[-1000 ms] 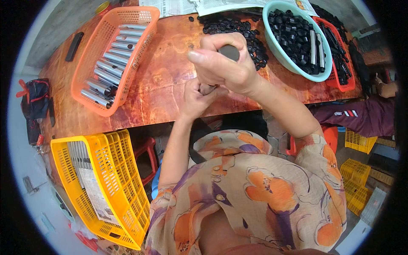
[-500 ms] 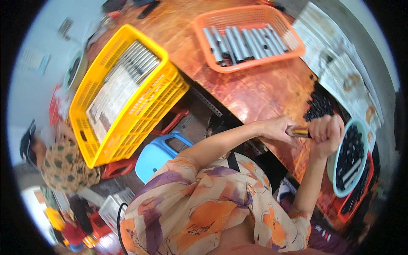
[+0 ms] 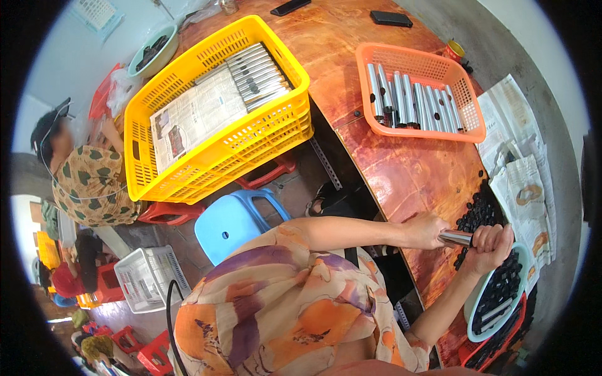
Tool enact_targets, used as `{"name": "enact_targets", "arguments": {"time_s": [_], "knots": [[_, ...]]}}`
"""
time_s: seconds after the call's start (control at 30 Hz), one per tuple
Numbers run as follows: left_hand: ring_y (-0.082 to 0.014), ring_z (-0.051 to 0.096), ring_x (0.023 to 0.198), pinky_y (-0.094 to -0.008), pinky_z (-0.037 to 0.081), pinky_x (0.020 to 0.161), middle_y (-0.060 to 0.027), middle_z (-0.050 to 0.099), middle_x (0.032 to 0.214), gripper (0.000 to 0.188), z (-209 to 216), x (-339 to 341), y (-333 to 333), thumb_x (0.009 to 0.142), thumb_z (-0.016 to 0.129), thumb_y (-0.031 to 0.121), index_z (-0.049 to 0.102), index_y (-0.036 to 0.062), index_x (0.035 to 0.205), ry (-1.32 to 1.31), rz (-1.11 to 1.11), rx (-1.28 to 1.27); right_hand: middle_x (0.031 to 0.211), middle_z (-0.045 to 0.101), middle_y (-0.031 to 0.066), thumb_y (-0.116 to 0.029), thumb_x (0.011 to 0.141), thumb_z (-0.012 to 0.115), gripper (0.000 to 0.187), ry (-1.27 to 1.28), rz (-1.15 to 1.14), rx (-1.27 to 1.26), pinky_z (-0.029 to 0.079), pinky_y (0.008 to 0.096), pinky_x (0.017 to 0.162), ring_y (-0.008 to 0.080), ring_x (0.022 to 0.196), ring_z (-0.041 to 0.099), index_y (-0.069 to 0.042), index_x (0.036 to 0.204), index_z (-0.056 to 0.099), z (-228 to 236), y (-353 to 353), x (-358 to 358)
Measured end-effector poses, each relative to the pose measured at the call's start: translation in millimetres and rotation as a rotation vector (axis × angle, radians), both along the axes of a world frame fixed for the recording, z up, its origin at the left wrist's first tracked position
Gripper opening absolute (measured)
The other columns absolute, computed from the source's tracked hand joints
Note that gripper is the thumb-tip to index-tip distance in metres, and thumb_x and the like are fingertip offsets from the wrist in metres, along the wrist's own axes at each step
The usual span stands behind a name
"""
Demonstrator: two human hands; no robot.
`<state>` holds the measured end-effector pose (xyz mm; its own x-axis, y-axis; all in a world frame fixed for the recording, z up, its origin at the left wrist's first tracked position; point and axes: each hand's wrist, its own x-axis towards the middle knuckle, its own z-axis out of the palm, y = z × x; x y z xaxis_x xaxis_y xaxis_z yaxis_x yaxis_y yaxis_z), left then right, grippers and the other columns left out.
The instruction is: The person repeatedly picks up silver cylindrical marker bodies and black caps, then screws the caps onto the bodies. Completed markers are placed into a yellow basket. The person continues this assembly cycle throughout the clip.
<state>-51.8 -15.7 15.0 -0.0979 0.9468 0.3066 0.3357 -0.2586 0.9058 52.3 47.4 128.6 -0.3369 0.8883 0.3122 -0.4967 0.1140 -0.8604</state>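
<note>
Gripping a shiny silver metal tube (image 3: 456, 237) at the frame's right, the left hand (image 3: 426, 230) and right hand (image 3: 491, 246) close around it near small black pieces (image 3: 480, 207).

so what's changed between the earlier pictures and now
The view has swung left. The metal tube, its dark end facing the camera a second ago, now runs sideways between the left hand and right hand. Both hands keep hold of it; the orange basket stays on the table.
</note>
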Motion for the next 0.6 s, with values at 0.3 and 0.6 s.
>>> {"name": "enact_targets", "arguments": {"time_s": [0.3,0.6], "knots": [[-0.0279,0.062,0.065,-0.0376,0.049,0.058,-0.011,0.059,0.07,0.034,104,-165,-78,0.079,0.062,0.041,0.055,0.0152,0.1,0.289,0.178,0.093,0.044,0.025,-0.0025,-0.02,0.098,0.037,0.04,0.531,0.38,-0.288,0.023,0.0236,0.037,0.0079,0.034,0.02,-0.014,0.059,0.03,13,14,35],[-0.026,0.059,0.08,-0.0344,0.045,0.073,-0.0164,0.062,0.092,0.036,65,-487,-294,0.084,0.062,0.029,0.056,0.0003,0.106,0.52,1.291,-0.345,0.044,0.02,-0.0027,-0.021,0.098,0.036,0.042,0.388,0.144,-0.612,0.018,0.024,0.033,0.0084,0.033,0.015,-0.016,0.057,0.029,-58,-13,71]]}}
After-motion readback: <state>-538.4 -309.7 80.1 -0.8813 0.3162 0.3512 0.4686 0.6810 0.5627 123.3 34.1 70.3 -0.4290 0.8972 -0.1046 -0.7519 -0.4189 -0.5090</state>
